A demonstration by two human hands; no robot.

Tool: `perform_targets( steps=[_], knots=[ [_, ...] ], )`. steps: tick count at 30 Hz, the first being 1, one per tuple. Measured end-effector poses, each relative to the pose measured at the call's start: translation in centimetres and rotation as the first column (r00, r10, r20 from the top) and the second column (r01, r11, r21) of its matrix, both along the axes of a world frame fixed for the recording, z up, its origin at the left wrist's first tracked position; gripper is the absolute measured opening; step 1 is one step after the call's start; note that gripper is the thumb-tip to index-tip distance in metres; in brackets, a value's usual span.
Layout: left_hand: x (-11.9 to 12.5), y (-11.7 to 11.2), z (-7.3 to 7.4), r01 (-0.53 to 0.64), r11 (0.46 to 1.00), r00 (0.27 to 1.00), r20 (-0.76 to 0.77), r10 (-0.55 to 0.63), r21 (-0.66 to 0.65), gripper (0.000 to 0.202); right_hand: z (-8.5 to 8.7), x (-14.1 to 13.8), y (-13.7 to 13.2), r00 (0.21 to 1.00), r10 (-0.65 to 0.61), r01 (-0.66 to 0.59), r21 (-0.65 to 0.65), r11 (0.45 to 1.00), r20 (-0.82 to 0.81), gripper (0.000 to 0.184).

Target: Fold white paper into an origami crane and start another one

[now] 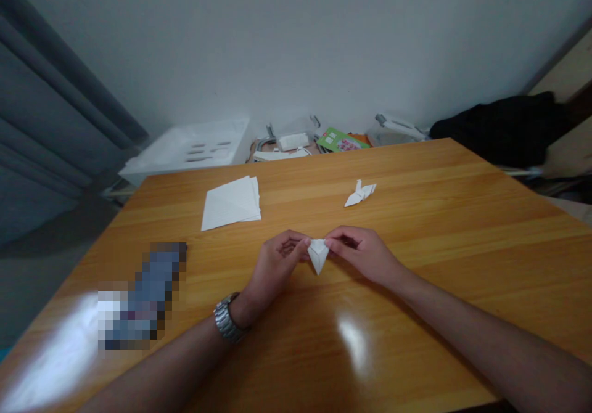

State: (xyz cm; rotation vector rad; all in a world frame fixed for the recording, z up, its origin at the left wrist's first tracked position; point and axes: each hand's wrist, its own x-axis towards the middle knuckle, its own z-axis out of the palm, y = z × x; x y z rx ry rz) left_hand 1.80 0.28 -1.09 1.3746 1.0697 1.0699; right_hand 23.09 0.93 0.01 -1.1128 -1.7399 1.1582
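A small folded white paper piece (318,254) is held just above the wooden table (416,290), its point facing me. My left hand (277,265), with a metal watch on the wrist, pinches its left side. My right hand (363,254) pinches its right side. Both hands have curled fingers closed on the paper. A finished white paper figure (359,193) lies farther back on the table, to the right of centre. A stack of white paper sheets (231,203) lies at the back left.
A blurred-out object (141,296) lies on the table's left. Behind the table are a white box (189,148), a green packet (341,140), cables and small items. A dark cloth heap (504,126) sits at the right; grey curtain at the left.
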Motion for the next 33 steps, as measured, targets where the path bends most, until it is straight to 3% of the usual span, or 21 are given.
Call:
perform_targets(
  steps=[13, 25, 33],
  knots=[
    [0.6, -0.7, 1.1, -0.047, 0.992, 0.986, -0.153, 0.064, 0.116, 0.015, 0.4, -0.7, -0.5, 1.000, 0.003, -0.004, -0.030, 1.000, -0.024, 0.018],
    [0.4, -1.0, 0.9, 0.047, 0.984, 0.964, -0.265, 0.000, 0.173, 0.014, 1.1, -0.5, -1.0, 0.990, 0.010, -0.033, 0.158, 0.987, 0.143, 0.016],
    [0.2, -0.6, 1.4, 0.018, 0.978, 0.951, -0.306, 0.047, 0.208, 0.017, 0.8, -0.3, -0.6, 0.993, -0.002, -0.006, 0.070, 0.998, 0.118, 0.021]
  ],
)
